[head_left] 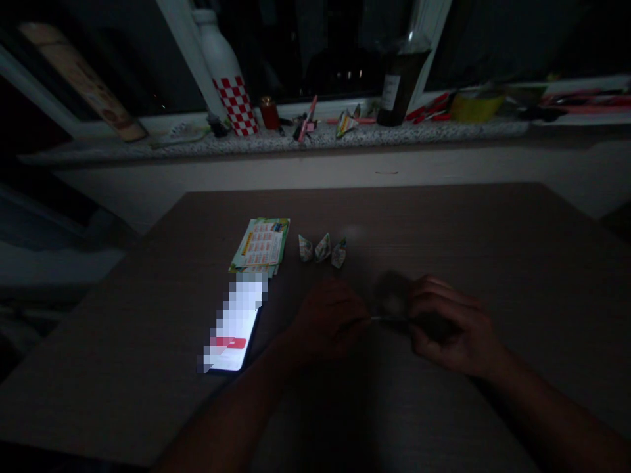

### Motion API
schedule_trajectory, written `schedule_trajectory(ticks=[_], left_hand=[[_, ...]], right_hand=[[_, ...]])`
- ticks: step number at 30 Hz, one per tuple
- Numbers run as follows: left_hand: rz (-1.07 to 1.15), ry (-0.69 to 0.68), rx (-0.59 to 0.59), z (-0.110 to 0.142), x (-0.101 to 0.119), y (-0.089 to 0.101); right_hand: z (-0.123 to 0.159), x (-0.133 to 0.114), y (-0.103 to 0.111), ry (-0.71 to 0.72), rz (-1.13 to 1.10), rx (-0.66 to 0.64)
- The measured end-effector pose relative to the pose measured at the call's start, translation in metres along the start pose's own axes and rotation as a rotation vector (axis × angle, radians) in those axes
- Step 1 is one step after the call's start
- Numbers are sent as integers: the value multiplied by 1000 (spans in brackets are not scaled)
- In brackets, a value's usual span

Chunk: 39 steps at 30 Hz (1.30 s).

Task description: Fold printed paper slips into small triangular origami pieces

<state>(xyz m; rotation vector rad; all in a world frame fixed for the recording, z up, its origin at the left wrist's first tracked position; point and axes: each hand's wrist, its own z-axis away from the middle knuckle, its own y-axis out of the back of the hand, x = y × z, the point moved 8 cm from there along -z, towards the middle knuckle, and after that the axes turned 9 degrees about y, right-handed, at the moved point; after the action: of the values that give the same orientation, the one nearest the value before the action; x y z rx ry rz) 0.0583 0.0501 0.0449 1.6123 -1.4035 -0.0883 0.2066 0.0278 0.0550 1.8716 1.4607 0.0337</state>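
Note:
My left hand [338, 318] is closed over one end of a thin flat piece [387, 318], above the table. The piece is seen nearly edge-on as a pale line, and the dim light hides its exact kind. At its other end, my right hand [453, 325] pinches it between thumb and fingers. Beyond my left hand, a small folded paper shape [305, 249] stands in a row with a second folded paper shape [323, 247] and a third folded paper shape [339, 253].
On the brown table [444, 223], a stack of printed cards [263, 243] lies behind a lit phone [236, 325]. A windowsill [290, 141] behind holds a checkered bottle [234, 98], a red jar [269, 113], a dark bottle [394, 92] and a folded paper piece [348, 123].

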Motion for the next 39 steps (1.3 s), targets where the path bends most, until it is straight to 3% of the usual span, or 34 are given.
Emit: schedule_trajectory(ticks=[5, 12, 23, 33, 39], left_hand=[[-55, -55, -65, -1, 10, -16], [-61, -50, -26, -2, 15, -16], [-62, -97, -38, 0, 17, -17], [-12, -55, 3, 1, 11, -7], [-13, -52, -13, 0, 12, -11]], right_hand=[[-4, -8, -21, 15, -6, -50], [-6, -9, -30, 43, -26, -60], [-4, -8, -31, 56, -28, -77], [1, -4, -13, 33, 0, -40], [-1, -7, -20, 43, -25, -21]])
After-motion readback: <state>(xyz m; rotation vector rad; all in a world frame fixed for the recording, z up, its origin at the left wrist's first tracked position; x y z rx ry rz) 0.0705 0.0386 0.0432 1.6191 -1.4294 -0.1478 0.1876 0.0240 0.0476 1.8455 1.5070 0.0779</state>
